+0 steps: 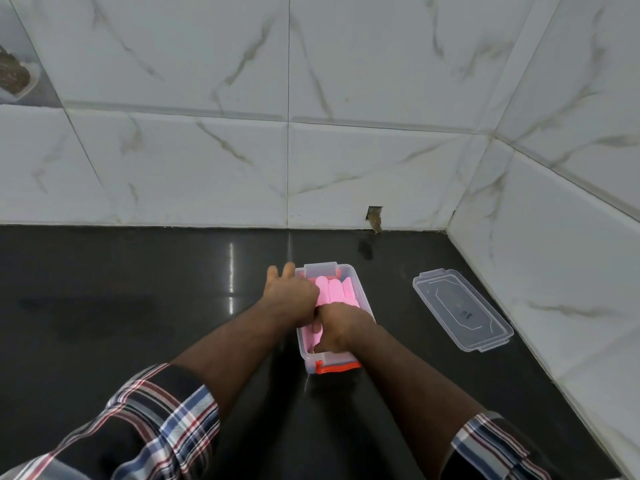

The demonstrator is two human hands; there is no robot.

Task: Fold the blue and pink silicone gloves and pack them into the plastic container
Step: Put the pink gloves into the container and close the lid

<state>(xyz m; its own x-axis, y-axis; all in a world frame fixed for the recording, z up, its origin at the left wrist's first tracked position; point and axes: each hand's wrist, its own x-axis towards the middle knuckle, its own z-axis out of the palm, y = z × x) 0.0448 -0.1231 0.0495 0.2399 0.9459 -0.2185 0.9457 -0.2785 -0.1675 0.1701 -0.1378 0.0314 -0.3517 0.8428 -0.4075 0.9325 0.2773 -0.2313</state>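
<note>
Home kitchen: black countertop [138, 306], marble-look wall tiles [207, 150].

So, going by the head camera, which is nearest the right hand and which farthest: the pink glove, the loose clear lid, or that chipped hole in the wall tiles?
1. Pink glove: in the plastic container, touching the right hand.
2. Clear lid: flat on the dark counter, off to the right.
3. Chipped hole: at the wall's foot, behind the container.
</note>
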